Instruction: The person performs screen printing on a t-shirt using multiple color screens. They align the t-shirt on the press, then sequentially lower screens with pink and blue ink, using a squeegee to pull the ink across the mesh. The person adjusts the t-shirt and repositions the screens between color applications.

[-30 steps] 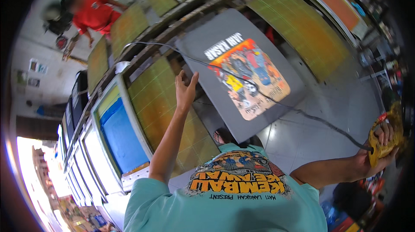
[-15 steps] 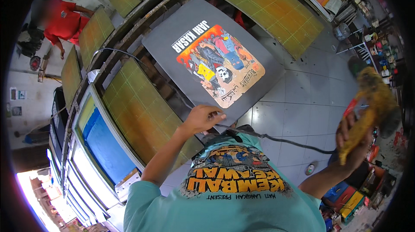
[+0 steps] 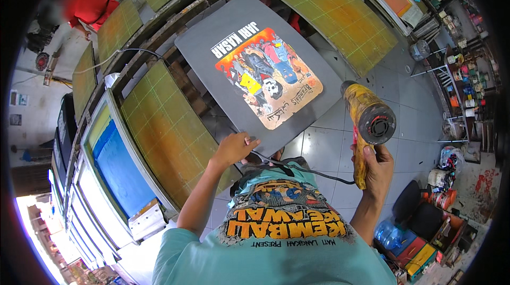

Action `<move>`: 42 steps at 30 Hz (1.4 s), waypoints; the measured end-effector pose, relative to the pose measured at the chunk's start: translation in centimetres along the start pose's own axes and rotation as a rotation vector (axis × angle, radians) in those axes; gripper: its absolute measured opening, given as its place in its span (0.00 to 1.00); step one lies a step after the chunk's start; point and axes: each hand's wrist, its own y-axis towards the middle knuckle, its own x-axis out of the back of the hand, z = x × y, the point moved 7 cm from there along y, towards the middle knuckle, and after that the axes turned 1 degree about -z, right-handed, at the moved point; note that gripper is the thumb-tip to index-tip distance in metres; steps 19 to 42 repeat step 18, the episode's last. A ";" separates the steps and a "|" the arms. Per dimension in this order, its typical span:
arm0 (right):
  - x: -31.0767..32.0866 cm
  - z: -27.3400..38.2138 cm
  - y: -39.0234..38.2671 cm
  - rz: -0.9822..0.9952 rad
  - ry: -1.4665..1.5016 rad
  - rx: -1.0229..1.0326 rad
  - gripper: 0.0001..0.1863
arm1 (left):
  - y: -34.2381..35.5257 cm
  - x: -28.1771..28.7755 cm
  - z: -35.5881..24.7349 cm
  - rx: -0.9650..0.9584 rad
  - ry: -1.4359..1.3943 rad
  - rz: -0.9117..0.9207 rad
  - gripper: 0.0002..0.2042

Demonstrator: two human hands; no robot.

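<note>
My right hand is wrapped round the handle of a yellow heat gun, worn and stained, with a round dark vent at its back. The heat gun's nozzle points toward the right edge of a dark grey fabric panel. A colourful illustrated print covers the middle of that panel. Near the panel's lower left corner, my left hand has its fingers curled in. A black power cord comes out beside those fingers and runs to the heat gun's handle; the grip itself is partly hidden.
Greenish-brown boards lie along a dark rack on both sides of the panel. A blue-meshed screen frame stands at left. A person in red is at the far left. Bottles and jars fill shelves at right.
My right hand has brought the heat gun left, from the far right to the panel's right edge. My left hand has shifted slightly left and down. The person in red has moved a little right.
</note>
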 end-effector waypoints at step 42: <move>-5.1 1.6 4.0 0.510 0.042 -0.167 0.26 | 0.7 5.4 2.1 0.012 -0.416 -0.626 0.18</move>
